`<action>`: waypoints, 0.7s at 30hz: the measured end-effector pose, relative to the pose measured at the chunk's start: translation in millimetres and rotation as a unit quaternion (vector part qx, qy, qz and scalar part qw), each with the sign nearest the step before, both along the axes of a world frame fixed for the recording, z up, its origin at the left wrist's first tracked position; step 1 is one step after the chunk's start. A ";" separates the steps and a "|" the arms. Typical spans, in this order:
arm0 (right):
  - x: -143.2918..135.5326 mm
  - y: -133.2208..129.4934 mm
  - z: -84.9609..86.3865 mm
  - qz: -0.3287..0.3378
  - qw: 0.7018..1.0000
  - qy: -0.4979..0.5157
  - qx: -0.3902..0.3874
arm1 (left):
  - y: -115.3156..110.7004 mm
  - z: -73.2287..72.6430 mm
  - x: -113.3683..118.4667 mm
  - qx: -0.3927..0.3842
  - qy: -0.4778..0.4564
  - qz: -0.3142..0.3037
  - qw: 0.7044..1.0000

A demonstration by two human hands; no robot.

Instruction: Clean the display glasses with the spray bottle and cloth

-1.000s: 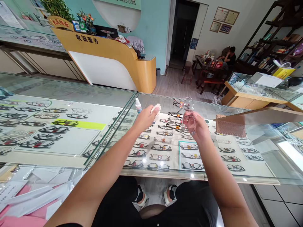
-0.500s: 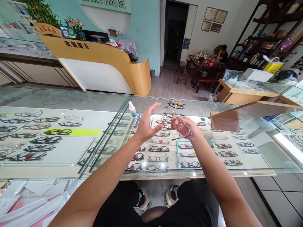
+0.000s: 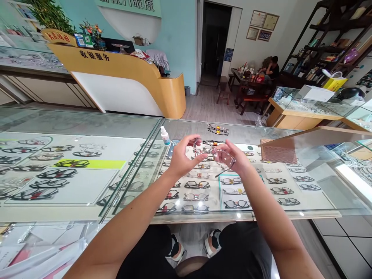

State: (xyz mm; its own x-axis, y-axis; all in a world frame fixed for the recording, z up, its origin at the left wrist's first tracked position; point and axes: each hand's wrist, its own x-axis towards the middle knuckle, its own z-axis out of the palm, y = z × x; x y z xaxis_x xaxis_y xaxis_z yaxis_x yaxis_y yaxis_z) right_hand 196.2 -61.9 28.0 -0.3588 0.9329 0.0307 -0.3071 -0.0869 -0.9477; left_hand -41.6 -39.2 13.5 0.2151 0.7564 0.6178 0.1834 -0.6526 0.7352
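A pair of thin-rimmed eyeglasses (image 3: pixel 223 157) is held in the air above the glass counter. My right hand (image 3: pixel 238 159) grips it by the rim at the right lens, and one temple arm points down toward me. My left hand (image 3: pixel 184 155) has its thumb and fingers curled around the other lens; the exact contact is partly hidden. Under the glass, rows of spectacle frames (image 3: pixel 197 185) lie below my hands. A small white spray bottle (image 3: pixel 164 136) stands just beyond my left hand, and folded glasses (image 3: pixel 217 130) rest farther back.
A brown ribbed panel (image 3: pixel 279 151) and a slanting board (image 3: pixel 316 135) are at the right of the counter. Papers and plastic sleeves (image 3: pixel 43 252) lie at the lower left. Beyond the counter stand a cashier desk (image 3: pixel 171 93) and a person (image 3: pixel 271 69) seated at a table.
My left hand has closed from spread fingers onto the left side of the eyeglasses. The eyeglasses have turned a little, and the right hand's fingers now lie more upright behind the lens.
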 end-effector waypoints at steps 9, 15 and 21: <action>-4.9 -6.1 -0.6 -0.223 0.937 -0.112 0.246 | 13.5 -3.5 -3.6 0.018 -0.035 0.121 0.992; -16.4 -12.0 19.3 -0.253 0.904 -0.177 0.295 | 18.7 13.7 -2.3 0.074 -0.038 0.136 0.987; -19.0 -19.8 96.3 -0.306 0.841 -0.207 0.396 | 26.0 83.3 0.1 0.222 -0.071 0.150 0.961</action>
State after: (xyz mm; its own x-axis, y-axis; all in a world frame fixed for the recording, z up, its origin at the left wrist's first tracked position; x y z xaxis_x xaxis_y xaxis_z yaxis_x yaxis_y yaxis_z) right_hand 177.2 -81.7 124.3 0.0477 0.6921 0.7202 0.3055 0.6764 -0.6702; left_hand -41.6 -13.1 96.8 -0.0823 0.4262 0.9009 0.3306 -0.8411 0.4281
